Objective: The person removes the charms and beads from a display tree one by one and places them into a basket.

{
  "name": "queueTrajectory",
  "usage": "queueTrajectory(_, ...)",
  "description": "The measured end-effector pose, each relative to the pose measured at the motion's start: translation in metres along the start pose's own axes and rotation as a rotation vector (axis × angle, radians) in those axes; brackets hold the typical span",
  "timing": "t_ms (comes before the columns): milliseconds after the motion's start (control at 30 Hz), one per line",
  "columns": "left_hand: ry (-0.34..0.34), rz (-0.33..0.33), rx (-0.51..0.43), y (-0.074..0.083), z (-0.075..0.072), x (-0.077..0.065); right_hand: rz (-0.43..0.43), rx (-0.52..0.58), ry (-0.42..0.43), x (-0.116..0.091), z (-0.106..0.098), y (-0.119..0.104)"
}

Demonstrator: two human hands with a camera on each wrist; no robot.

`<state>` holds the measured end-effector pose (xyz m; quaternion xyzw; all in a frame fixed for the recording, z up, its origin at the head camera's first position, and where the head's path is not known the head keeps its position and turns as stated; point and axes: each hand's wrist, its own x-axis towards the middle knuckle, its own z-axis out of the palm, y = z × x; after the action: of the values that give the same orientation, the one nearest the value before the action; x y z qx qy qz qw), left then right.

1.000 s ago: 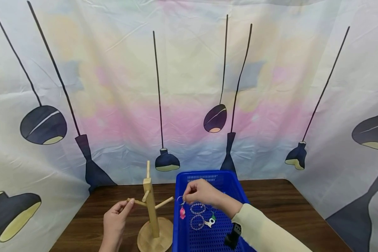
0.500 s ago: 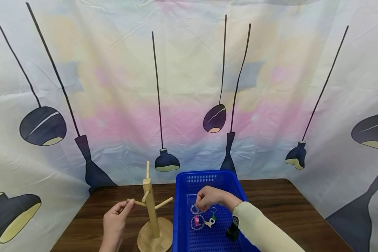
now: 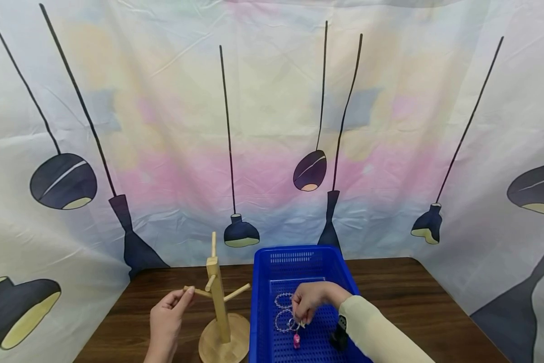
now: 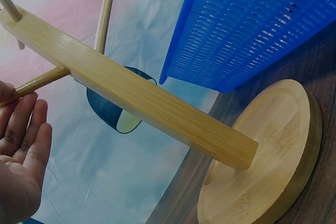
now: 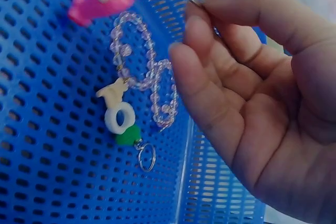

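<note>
My left hand (image 3: 166, 317) pinches the end of a peg (image 4: 44, 80) on the left side of a wooden peg stand (image 3: 219, 302). Over the blue basket, my right hand (image 3: 309, 301) holds the metal ring of a pink keychain (image 5: 105, 3) between thumb and finger; its pink figure (image 3: 296, 341) dangles below the hand. On the basket floor lie two clear beaded bracelets, one bracelet (image 5: 148, 47) beside the other bracelet (image 5: 155, 111). A second keychain (image 5: 127, 136), with green, white and cream parts, lies close by; in the head view the right hand mostly covers it.
The blue plastic basket (image 3: 259, 312) stands just right of the stand's round base (image 3: 210, 345) on a dark wooden table (image 3: 389, 297). Behind the table hangs a pastel cloth (image 3: 272, 126) printed with dark lamps. A black wrist camera (image 3: 340, 335) is by the right sleeve.
The right hand has carried the pink keychain from the basket's left side toward its middle and nearer to me. The left hand has stayed on the peg.
</note>
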<state>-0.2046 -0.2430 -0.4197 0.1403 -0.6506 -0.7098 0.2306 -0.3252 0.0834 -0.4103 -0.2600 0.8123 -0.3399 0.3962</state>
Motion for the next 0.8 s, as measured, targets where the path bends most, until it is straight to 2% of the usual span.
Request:
queueTrajectory(133, -0.001, -0.001, 0.009, 0.000, 0.000, 0.000, 0.078, -0.008, -0.098, -0.001, 0.000, 0.002)
queueTrajectory(267, 0.004, 0.000, 0.026, 0.001, -0.001, 0.000, 0.122, -0.002, -0.126, 0.002, 0.002, 0.005)
queueTrajectory(567, 0.002, -0.007, 0.011, -0.001, -0.002, 0.002, 0.063, 0.019, 0.002, 0.017, 0.006, 0.008)
queueTrajectory(800, 0.004, -0.016, 0.016, -0.002, -0.002, 0.003, 0.060, 0.054, 0.087, 0.028, 0.008, 0.015)
